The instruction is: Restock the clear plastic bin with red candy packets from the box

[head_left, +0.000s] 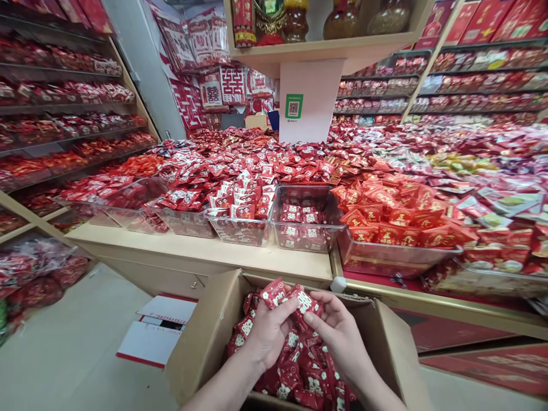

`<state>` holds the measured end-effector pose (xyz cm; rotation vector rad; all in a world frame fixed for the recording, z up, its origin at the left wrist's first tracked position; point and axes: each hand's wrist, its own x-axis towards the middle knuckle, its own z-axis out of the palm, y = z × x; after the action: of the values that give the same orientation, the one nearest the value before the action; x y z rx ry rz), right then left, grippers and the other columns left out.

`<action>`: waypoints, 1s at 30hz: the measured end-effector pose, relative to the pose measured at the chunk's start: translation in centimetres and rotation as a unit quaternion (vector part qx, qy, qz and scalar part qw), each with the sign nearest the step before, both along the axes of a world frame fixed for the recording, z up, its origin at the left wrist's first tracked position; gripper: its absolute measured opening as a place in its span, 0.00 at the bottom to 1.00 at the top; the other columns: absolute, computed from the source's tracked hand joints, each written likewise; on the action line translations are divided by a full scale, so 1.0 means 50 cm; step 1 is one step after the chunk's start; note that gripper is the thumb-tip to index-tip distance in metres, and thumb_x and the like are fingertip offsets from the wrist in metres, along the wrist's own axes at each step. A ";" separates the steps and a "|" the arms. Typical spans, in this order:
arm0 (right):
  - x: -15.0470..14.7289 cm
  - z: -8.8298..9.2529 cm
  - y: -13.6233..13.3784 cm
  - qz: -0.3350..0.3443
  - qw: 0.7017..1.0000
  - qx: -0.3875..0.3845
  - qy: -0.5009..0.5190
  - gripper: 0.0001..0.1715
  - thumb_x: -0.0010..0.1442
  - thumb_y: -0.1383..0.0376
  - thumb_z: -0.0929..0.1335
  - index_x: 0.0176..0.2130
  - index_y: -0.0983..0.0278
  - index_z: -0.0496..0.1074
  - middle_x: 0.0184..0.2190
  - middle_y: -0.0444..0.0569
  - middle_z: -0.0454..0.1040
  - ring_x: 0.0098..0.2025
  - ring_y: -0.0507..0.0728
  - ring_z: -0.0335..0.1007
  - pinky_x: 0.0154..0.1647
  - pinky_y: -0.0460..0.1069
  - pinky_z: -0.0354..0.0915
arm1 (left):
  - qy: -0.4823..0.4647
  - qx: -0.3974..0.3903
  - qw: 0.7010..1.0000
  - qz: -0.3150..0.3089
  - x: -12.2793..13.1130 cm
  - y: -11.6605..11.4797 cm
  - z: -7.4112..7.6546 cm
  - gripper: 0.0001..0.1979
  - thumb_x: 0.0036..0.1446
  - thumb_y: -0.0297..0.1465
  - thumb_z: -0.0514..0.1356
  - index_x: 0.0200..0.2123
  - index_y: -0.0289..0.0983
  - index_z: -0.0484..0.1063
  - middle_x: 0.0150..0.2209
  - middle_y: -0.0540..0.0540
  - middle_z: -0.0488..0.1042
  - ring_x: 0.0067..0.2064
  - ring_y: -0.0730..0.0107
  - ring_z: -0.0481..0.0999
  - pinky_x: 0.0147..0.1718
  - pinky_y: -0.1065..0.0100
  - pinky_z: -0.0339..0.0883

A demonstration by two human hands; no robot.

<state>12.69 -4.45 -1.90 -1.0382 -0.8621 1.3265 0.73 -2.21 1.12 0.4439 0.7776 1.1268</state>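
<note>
An opened cardboard box [201,337] stands in front of me, filled with dark red candy packets [295,365] printed with white double-happiness characters. Above this heap, my left hand [272,328] is closed on a red candy packet [274,292]. Close beside it, my right hand [336,325] grips another candy packet [305,305] between thumb and fingers. The two hands nearly meet over the box. On the counter ahead, a clear plastic bin [305,233] contains similar double-happiness packets in neat rows, filling only its lower part.
Left of that bin, another clear bin [242,234] is heaped with red-and-white packets. Orange-red packets [389,211] fill a larger bin to the right. A shelf [325,54] overhangs the counter. White-and-red flat cartons [148,339] lie on the floor to the left.
</note>
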 end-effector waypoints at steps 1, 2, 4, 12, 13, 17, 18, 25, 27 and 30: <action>0.002 0.005 0.001 0.003 1.000 -0.005 0.022 0.21 0.45 0.65 0.70 0.40 0.63 0.63 0.36 0.48 0.71 0.37 0.53 0.68 0.40 0.50 0.65 | -0.006 -0.012 1.000 -0.005 0.000 0.001 0.001 0.10 0.43 0.25 0.63 0.32 0.35 0.70 0.34 0.47 0.75 0.38 0.67 0.73 0.39 0.68 0.66; 0.005 0.010 0.002 0.006 0.999 -0.006 0.038 0.22 0.45 0.65 0.71 0.40 0.62 0.63 0.36 0.48 0.71 0.37 0.53 0.68 0.41 0.50 0.64 | -0.011 -0.025 1.000 -0.008 0.000 0.002 0.001 0.10 0.43 0.25 0.63 0.33 0.35 0.70 0.35 0.47 0.75 0.38 0.67 0.73 0.39 0.68 0.66; 0.010 0.019 0.004 0.007 0.999 -0.006 0.045 0.22 0.45 0.65 0.71 0.40 0.62 0.63 0.37 0.47 0.71 0.38 0.53 0.68 0.41 0.51 0.64 | -0.019 -0.048 0.999 -0.004 0.001 0.004 0.002 0.10 0.45 0.25 0.62 0.34 0.35 0.70 0.35 0.47 0.75 0.38 0.67 0.74 0.38 0.68 0.67; 0.025 0.029 0.013 -0.014 0.999 0.036 -0.003 0.20 0.46 0.65 0.70 0.40 0.61 0.63 0.36 0.47 0.71 0.38 0.53 0.67 0.42 0.50 0.63 | -0.050 -0.047 0.998 0.010 0.004 0.013 0.004 0.08 0.46 0.25 0.61 0.33 0.34 0.70 0.32 0.48 0.76 0.37 0.68 0.74 0.40 0.65 0.68; 0.025 0.030 0.013 -0.012 0.999 0.038 -0.007 0.20 0.46 0.65 0.69 0.41 0.61 0.63 0.36 0.47 0.71 0.38 0.53 0.67 0.42 0.50 0.63 | -0.047 -0.041 0.998 0.004 0.004 0.013 0.005 0.08 0.46 0.26 0.61 0.33 0.34 0.70 0.33 0.47 0.76 0.37 0.68 0.74 0.40 0.64 0.68; 0.028 0.031 0.011 0.006 0.998 0.029 -0.051 0.18 0.48 0.63 0.69 0.40 0.61 0.64 0.35 0.46 0.71 0.37 0.52 0.67 0.40 0.49 0.63 | 0.003 0.010 1.000 -0.022 0.001 0.005 0.003 0.10 0.43 0.27 0.63 0.33 0.34 0.70 0.33 0.47 0.76 0.37 0.67 0.74 0.41 0.64 0.66; 0.029 0.030 0.010 0.014 0.997 0.025 -0.069 0.17 0.48 0.62 0.68 0.40 0.62 0.64 0.36 0.47 0.71 0.37 0.52 0.67 0.40 0.49 0.63 | 0.023 0.026 0.999 -0.026 0.000 0.003 0.000 0.11 0.42 0.26 0.64 0.33 0.34 0.70 0.32 0.47 0.76 0.36 0.67 0.74 0.41 0.64 0.65; 0.040 0.023 0.013 0.129 0.984 0.024 -0.118 0.19 0.50 0.60 0.67 0.43 0.63 0.67 0.39 0.49 0.71 0.41 0.55 0.65 0.44 0.51 0.61 | 0.163 0.066 0.982 -0.064 -0.019 0.001 -0.032 0.15 0.38 0.28 0.66 0.33 0.33 0.70 0.32 0.47 0.76 0.34 0.67 0.73 0.40 0.66 0.64; 0.040 0.023 0.015 0.157 0.981 0.029 -0.115 0.17 0.51 0.60 0.66 0.42 0.62 0.67 0.38 0.47 0.71 0.40 0.54 0.65 0.43 0.50 0.61 | 0.161 0.058 0.982 -0.082 -0.018 0.001 -0.030 0.15 0.38 0.28 0.66 0.33 0.33 0.70 0.32 0.45 0.76 0.35 0.66 0.73 0.40 0.65 0.64; 0.033 0.022 0.017 0.130 0.985 0.023 -0.107 0.12 0.51 0.59 0.65 0.36 0.63 0.68 0.33 0.46 0.71 0.35 0.52 0.65 0.39 0.48 0.61 | 0.116 0.041 0.989 -0.080 -0.009 -0.007 -0.024 0.15 0.40 0.29 0.66 0.34 0.33 0.71 0.33 0.44 0.76 0.37 0.66 0.73 0.42 0.65 0.63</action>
<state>14.33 -3.60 -0.81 -1.0725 -1.2173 1.4204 0.27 -2.55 -0.08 0.7046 0.8840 0.9704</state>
